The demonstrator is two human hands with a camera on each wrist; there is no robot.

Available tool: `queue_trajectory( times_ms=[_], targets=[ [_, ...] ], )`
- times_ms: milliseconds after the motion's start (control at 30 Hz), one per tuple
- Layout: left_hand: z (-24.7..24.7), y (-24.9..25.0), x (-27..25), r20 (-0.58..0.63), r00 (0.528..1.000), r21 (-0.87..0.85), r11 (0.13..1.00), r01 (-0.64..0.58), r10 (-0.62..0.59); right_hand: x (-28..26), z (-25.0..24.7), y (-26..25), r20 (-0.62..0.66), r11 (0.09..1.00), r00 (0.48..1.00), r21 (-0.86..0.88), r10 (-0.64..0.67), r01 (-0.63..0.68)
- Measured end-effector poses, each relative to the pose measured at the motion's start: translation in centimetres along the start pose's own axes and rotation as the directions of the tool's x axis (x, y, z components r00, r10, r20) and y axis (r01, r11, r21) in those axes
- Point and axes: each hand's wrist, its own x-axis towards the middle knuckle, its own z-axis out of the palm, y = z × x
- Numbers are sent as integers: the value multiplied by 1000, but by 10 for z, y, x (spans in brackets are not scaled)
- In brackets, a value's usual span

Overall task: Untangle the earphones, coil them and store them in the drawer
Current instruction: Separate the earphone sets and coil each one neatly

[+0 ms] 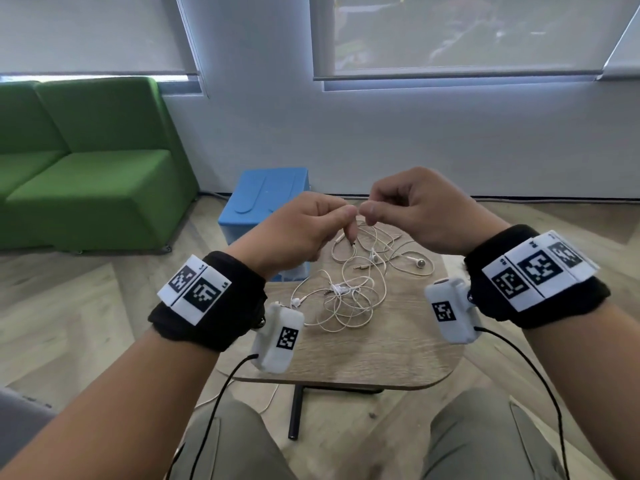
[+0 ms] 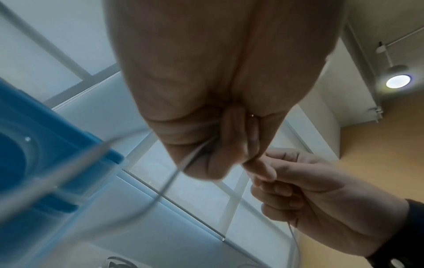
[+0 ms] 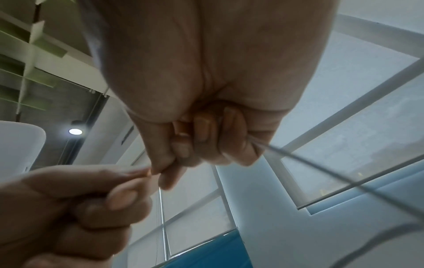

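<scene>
White earphones (image 1: 349, 289) lie in a tangled heap on the small wooden table (image 1: 381, 355); an earbud (image 1: 420, 263) and a jack plug show among the loops. My left hand (image 1: 304, 230) and right hand (image 1: 408, 206) are raised above the heap, thumbs almost touching. Each pinches the earphone cord between thumb and forefinger. In the left wrist view the cord (image 2: 183, 163) runs out from my curled left fingers. In the right wrist view a strand (image 3: 321, 168) leaves my curled right fingers, and a strand (image 3: 161, 208) hangs down between both hands.
A blue plastic drawer unit (image 1: 263, 206) stands on the floor behind the table. A green sofa (image 1: 86, 168) fills the left side. The wall and windows with blinds lie beyond. My knees are under the table's near edge.
</scene>
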Motion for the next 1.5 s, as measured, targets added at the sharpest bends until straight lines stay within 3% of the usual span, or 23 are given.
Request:
queue_trajectory(
  times_ms=[233,467,533,667,833,1000,1067,1167,1300,1367,1500],
  targets=[
    [-8,-5,-8,-18,1000,-160,987,12,-15,-9,7,26,-198,996,977,-33,78,-86],
    [-16,-7,-17,-22,1000,-352,936,4,-13,-20,5,50,-438,973,881,-56,178,-224],
    [-18,-6,-18,-24,1000,-367,930,3,-12,-21,4,59,-428,961,872,-32,236,-275],
    [-16,-2,-17,-21,999,-336,941,39,-49,-23,7,67,-257,962,928,52,271,-267],
    [-8,6,-12,26,995,-236,966,103,-100,-20,5,33,-200,968,974,244,111,-60],
    [-3,13,-10,83,995,-200,977,78,-62,-14,9,2,-105,968,993,238,-53,77],
    [-2,14,-11,96,994,-199,978,63,-45,-13,12,-3,-125,970,990,220,-72,99],
    [-1,12,-17,101,995,-230,972,46,-24,-12,15,5,-270,965,963,254,14,57],
    [-3,12,-24,83,996,-334,943,0,30,-14,18,29,-452,954,874,298,181,-44],
    [-3,11,-25,67,997,-358,933,-20,47,-17,20,41,-463,929,843,354,275,-108],
    [-2,9,-25,42,997,-381,924,-46,67,-24,28,59,-417,918,843,344,339,-199]
  ],
)
